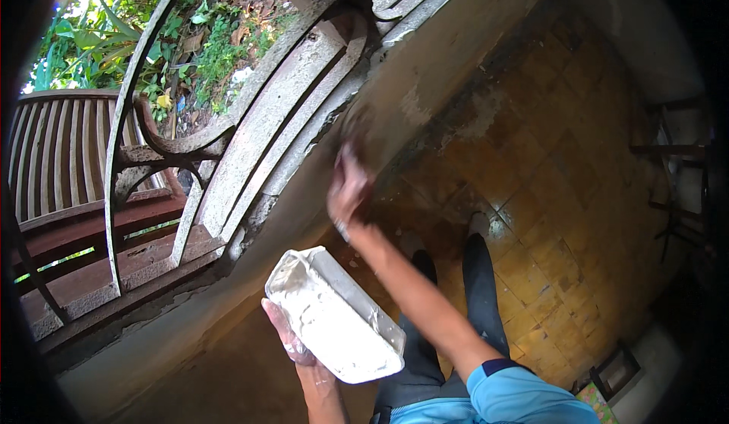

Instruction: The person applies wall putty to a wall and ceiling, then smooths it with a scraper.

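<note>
A white rectangular tub [387,334] rests tilted in my left hand [287,334], whose fingers wrap its underside and left edge. White paste [323,314] coats the inside of the tub, and white smears mark the hand. My right hand [351,188] is stretched forward against or close to the plaster wall [433,67] below the window ledge. Motion blurs its fingers, so I cannot make out whether it holds anything. Patches on the wall near that hand look rough and lighter.
On the left is a window with a curved metal grille [125,143], a worn ledge with chipped edges [262,131] and a brown slatted shutter [64,150]. Green plants [216,63] grow outside. Below lie yellowish floor tiles [547,219]; dark furniture [676,150] stands at the right.
</note>
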Demonstrator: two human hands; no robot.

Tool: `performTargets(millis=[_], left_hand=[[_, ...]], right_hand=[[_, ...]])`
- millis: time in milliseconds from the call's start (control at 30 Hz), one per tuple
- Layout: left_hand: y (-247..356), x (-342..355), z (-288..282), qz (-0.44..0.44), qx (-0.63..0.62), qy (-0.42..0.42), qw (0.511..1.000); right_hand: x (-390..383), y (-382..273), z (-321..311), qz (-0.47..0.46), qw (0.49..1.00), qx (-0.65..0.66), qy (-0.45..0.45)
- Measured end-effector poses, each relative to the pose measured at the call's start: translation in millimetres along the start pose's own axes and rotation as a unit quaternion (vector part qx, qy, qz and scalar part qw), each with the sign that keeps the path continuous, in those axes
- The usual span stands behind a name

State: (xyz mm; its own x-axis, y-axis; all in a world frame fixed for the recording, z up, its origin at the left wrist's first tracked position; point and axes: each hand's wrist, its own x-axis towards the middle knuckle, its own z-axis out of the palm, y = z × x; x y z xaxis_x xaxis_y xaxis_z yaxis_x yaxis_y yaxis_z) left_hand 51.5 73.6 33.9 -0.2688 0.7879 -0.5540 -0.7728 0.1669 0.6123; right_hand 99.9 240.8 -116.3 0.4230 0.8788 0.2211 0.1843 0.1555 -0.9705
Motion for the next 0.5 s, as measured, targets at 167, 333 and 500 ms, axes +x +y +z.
performTargets(millis=[167,333,500], left_hand=[[28,-20,-33,0.018,0.024,0.026,0.999],[28,-2,-25,0.008,0.013,0.020,1.000],[18,-26,-15,0.001,0.008,0.019,1.000]], right_hand=[[-128,-48,30,0.063,0.987,0.117,-0.091],[-79,-54,-15,0.144,0.982,0.104,0.064],[22,-29,-13,0.162,0.983,0.077,0.049]])
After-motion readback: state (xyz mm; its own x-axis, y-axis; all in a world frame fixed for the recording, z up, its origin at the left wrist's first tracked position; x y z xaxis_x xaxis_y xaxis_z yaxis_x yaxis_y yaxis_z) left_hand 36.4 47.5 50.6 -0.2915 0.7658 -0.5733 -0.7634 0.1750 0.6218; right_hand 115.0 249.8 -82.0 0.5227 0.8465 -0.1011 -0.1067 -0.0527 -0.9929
